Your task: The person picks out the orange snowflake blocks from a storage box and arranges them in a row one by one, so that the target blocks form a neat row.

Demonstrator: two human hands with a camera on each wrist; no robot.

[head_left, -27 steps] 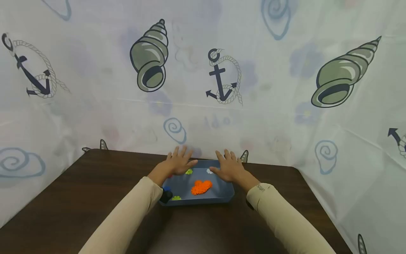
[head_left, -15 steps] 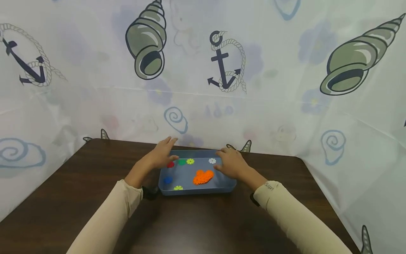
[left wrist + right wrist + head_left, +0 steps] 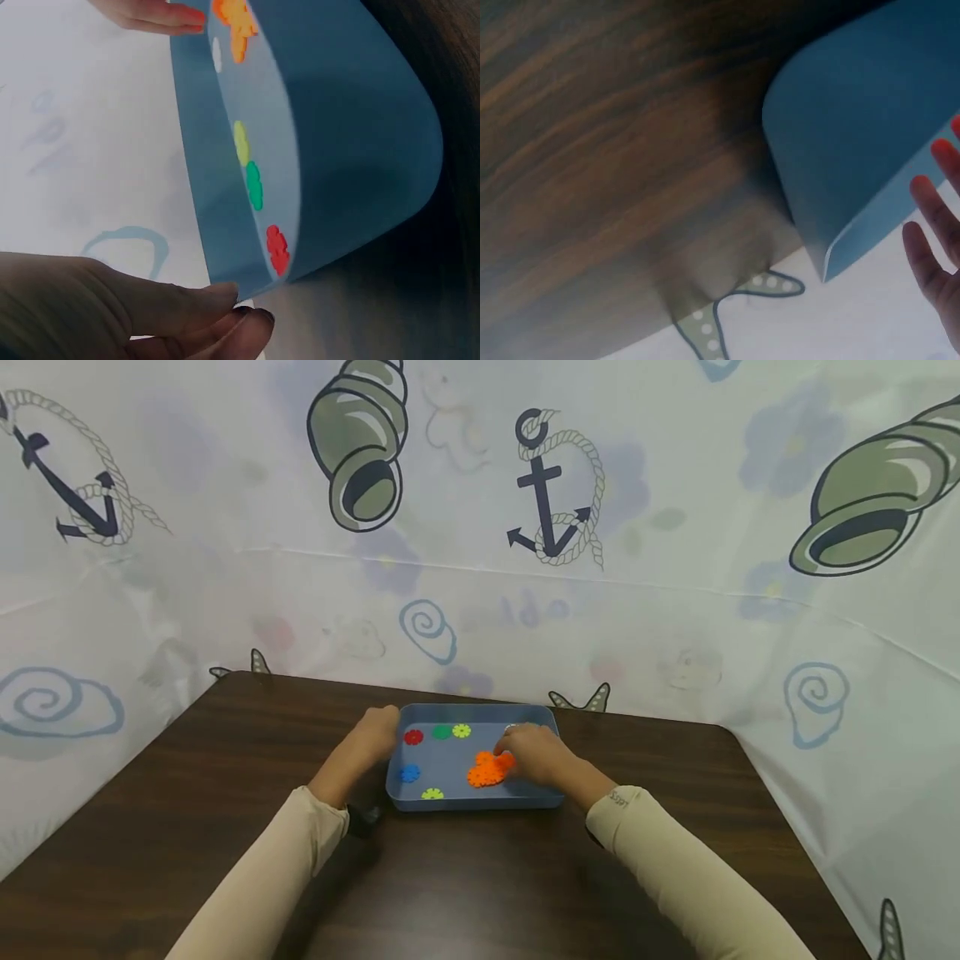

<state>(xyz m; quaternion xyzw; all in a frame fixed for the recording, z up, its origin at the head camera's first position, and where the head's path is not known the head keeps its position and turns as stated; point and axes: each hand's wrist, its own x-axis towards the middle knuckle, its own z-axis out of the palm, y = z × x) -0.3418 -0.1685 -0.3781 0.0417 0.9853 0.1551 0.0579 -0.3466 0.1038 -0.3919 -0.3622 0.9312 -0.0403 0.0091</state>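
A shallow blue-grey tray (image 3: 472, 805) stands on the table with small coloured disc pieces inside. At its left side my left hand (image 3: 367, 739) pinches the rim between thumb and fingers; the left wrist view shows this hand (image 3: 172, 315) at the tray's edge. My right hand (image 3: 536, 756) is over the tray's right part, its fingertips at a cluster of orange notched discs (image 3: 486, 772). In the right wrist view its visible fingers (image 3: 934, 206) are loosely extended. Whether thumb and forefinger grip an orange disc is hidden.
Also in the tray lie a red disc (image 3: 413, 737), a green disc (image 3: 442, 732), a blue disc (image 3: 409, 773), two yellow-green discs (image 3: 461, 730) and a mostly covered white disc (image 3: 512, 727). The dark wooden table (image 3: 465, 893) ends against a printed cloth backdrop (image 3: 465, 568).
My left hand has gone from above the tray to its left rim and pinches it. My right hand has come down and nearer, from the tray's far right to the orange discs.
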